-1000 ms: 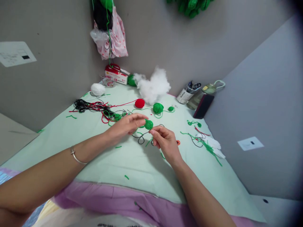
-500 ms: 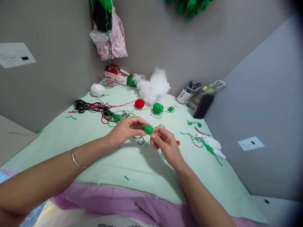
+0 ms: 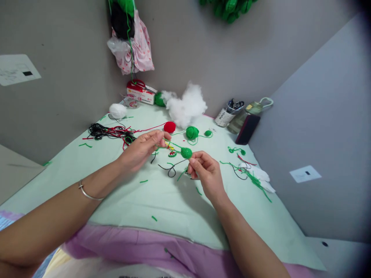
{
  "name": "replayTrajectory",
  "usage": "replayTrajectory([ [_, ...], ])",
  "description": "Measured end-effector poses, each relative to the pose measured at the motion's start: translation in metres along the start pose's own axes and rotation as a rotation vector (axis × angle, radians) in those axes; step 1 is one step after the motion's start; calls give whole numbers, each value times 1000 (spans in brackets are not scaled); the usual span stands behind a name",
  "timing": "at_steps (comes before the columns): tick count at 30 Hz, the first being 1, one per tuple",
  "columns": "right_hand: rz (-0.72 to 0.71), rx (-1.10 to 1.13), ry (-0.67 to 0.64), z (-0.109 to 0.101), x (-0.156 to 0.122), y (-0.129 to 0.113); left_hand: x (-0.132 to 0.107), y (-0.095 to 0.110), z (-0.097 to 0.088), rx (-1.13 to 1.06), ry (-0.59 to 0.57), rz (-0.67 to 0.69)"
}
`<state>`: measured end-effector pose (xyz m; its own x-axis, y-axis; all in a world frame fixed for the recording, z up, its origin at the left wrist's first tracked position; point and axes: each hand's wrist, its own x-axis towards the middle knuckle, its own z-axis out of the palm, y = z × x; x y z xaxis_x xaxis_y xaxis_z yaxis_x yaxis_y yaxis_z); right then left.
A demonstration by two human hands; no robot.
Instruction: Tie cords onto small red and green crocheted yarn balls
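Between my hands hangs a small green crocheted ball (image 3: 186,153) above the table. My right hand (image 3: 205,170) pinches its right side between thumb and fingertips. A strand of green yarn (image 3: 174,143) runs from the ball up to the left, where my left hand (image 3: 146,148) is closed on it; the strand's end is hidden by the fingers. Under the yarn lie a small crocheted piece in green, red and white (image 3: 172,154) and a bit of yellow (image 3: 170,147). A looped black thread (image 3: 171,170) rests on the table below the ball.
Black and red yarn (image 3: 108,131) lies tangled at the left. Farther back are a red yarn ball (image 3: 169,127), a green yarn ball (image 3: 192,133) and white stuffing (image 3: 187,106). A pen cup (image 3: 226,116), bottle (image 3: 239,121) and phone (image 3: 248,129) stand back right; green scraps (image 3: 256,180) lie nearer.
My left hand has let go of the crocheted ball and moved left, drawing its yarn strand out. The right hand still holds the ball, nearly in place.
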<state>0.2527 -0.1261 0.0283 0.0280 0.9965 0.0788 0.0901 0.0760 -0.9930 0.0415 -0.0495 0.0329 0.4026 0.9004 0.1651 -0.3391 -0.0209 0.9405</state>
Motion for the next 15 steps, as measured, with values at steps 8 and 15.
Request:
replayTrajectory([
  [8, -87, -79, 49, 8, -7, 4, -7, 4, 15, -302, 0, -185],
  [15, -138, -123, 19, 11, -8, 11, -13, -23, 20, -33, -185, -241],
])
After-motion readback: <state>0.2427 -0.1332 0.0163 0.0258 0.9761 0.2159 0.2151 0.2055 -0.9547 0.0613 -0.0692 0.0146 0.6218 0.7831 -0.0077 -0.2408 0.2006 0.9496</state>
